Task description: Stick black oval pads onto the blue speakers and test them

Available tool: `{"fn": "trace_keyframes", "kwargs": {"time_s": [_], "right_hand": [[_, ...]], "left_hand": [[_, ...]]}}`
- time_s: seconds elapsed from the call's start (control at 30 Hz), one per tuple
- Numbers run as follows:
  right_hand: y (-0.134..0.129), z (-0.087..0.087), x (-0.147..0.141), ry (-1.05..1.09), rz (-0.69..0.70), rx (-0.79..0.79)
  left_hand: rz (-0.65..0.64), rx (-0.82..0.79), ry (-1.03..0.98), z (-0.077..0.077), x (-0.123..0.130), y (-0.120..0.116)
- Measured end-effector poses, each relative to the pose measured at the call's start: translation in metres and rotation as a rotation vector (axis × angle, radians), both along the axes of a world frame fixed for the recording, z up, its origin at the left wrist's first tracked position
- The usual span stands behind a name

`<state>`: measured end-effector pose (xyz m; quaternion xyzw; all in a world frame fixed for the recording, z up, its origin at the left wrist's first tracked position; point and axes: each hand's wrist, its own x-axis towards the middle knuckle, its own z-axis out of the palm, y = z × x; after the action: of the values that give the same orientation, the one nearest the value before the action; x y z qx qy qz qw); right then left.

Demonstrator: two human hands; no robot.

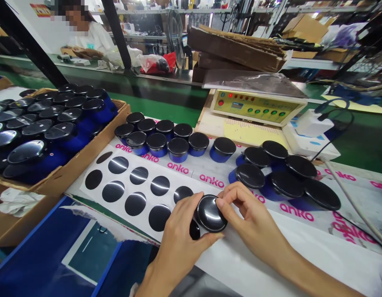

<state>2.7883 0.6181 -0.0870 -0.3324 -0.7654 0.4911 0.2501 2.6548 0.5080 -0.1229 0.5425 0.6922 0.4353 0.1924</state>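
My left hand (183, 233) is wrapped round a round unit (211, 213) with a glossy black top, thumb at its near edge and fingers at its far left. The thumb and fingertips of my right hand (240, 208) close on the unit's right rim; whether a thin piece is pinched there I cannot tell. Beneath and left of my hands lies a white sheet of round black stickers (116, 191), a few of them partly covered by my left hand. Close behind my right hand stand several blue cylinders with black tops (249, 176).
A row of similar cylinders (178, 148) runs along the anko-printed paper (211, 180). At left, a cardboard box (86, 152) is packed with more. A control box with lit buttons (255, 107) and a white plug adapter (313, 123) with cables stand behind. Across the bench sits another person (96, 37).
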Motion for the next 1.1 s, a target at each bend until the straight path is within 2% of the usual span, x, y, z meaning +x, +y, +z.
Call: {"fn": "trace_keyframes", "kwargs": {"time_s": [0.23, 0.63, 0.7, 0.83, 0.87, 0.93, 1.03, 1.1], "right_hand": [[0.001, -0.002, 0.001, 0.015, 0.011, 0.053], [0.002, -0.003, 0.003, 0.003, -0.004, 0.004], [0.002, -0.005, 0.003, 0.015, -0.006, -0.041], [0.005, -0.006, 0.007, 0.137, -0.037, -0.238], [0.006, -0.004, 0.009, 0.119, -0.025, -0.214], [0.006, 0.0, 0.013, -0.012, 0.087, -0.015], [0.004, 0.009, 0.015, -0.269, 0.385, 0.453], [0.004, 0.012, 0.01, -0.364, 0.487, 0.747]], "left_hand": [[0.01, -0.002, 0.007, 0.0, 0.001, 0.0], [0.009, 0.008, 0.029, -0.001, 0.002, 0.0], [0.007, 0.003, 0.031, 0.0, 0.002, -0.001], [-0.035, 0.032, 0.086, -0.001, -0.001, 0.0], [-0.06, 0.049, 0.115, -0.003, -0.001, 0.0], [-0.099, 0.063, 0.169, -0.007, 0.001, 0.001], [-0.079, 0.015, 0.179, -0.013, 0.003, -0.001], [-0.085, -0.062, 0.14, -0.008, -0.001, -0.006]]}}
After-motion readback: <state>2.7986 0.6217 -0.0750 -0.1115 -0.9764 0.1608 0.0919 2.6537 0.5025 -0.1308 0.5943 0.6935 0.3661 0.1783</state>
